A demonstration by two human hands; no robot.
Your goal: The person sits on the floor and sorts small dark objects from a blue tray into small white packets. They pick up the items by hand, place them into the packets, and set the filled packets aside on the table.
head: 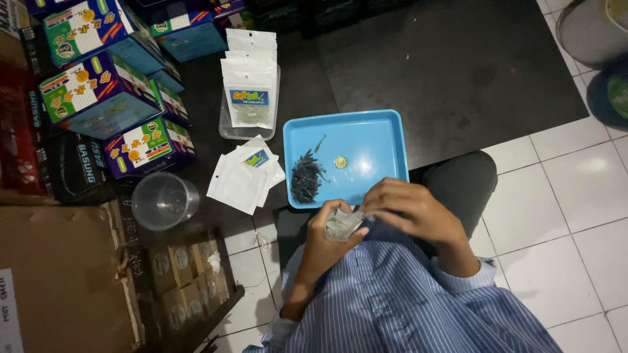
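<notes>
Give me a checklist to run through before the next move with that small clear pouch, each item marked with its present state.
1. Small clear pouch gripped by both hands: ok; left hand holds it from below, right hand pinches its top.
2. Pouch top open or sealed: cannot tell, the fingers cover it.
3. Pouch contents: cannot tell, too small and blurred.
4. Supply in the blue tray: ok, a pile of dark small pieces lies at its left side.
5. Spare white pouches near the tray: ok, loose beside its left edge.
6. Filled pouches in the clear container: ok, standing upright.
</notes>
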